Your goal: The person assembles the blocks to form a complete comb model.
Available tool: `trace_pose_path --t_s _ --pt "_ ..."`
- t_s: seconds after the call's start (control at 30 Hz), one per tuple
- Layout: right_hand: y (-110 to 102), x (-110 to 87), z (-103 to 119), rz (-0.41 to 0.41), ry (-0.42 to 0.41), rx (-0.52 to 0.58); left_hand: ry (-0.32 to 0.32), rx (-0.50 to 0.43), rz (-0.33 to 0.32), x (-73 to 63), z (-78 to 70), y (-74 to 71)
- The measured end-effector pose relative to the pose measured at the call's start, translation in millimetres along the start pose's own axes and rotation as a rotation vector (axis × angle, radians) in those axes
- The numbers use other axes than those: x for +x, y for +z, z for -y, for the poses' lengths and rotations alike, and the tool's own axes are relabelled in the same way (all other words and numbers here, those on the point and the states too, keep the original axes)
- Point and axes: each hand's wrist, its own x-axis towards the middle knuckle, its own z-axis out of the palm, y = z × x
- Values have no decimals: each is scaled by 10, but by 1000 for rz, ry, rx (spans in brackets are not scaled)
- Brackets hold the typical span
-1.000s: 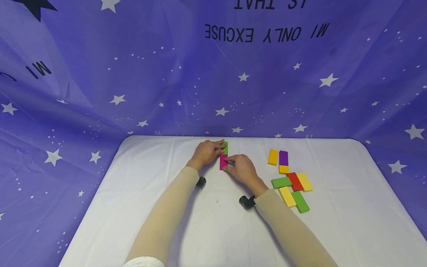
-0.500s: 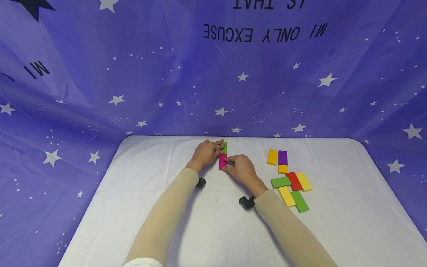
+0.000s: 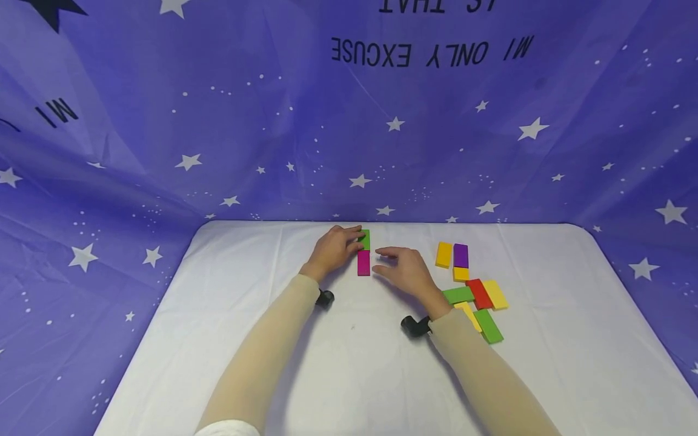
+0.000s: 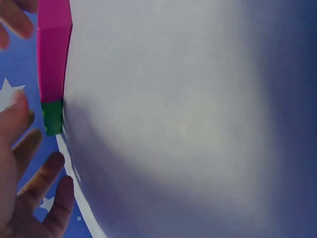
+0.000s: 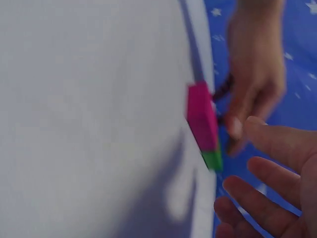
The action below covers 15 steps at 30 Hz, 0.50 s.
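Two blocks are seen laid end to end on the white-covered table (image 3: 338, 369): a magenta block (image 3: 363, 263) and, touching its far end, a bright green block (image 3: 366, 238). The left hand (image 3: 330, 249) is held to the left of the magenta block and slightly beyond it, with its fingertips overlapping the bright green block in the head view; its fingers are spread apart, and how firmly contact is made cannot be told. The right hand (image 3: 408, 270) is held just to the right of the magenta block, its thumb and fingers parted and clear of it.

Well to the right of the magenta block, an orange block (image 3: 444, 255), a purple block (image 3: 460, 255) and an orange piece (image 3: 460, 275) are grouped. Also to its right, but nearer the person, a red block (image 3: 479, 293), two yellow blocks (image 3: 495, 294) and two darker green blocks (image 3: 488, 326) are clustered, partly covered by the right arm.
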Motion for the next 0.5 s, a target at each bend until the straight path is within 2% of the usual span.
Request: trace_pose_path --t_s 0.13,0.37,0.5 --pt "-292 -69 -108 -31 34 19 27 10 44 -31 13 -43" --pt "-828 -181 -421 -100 78 -47 72 -29 69 -59 -10 -98" --pt "-1030 -222 -575 -77 122 -95 76 -21 98 -63 -9 -95"
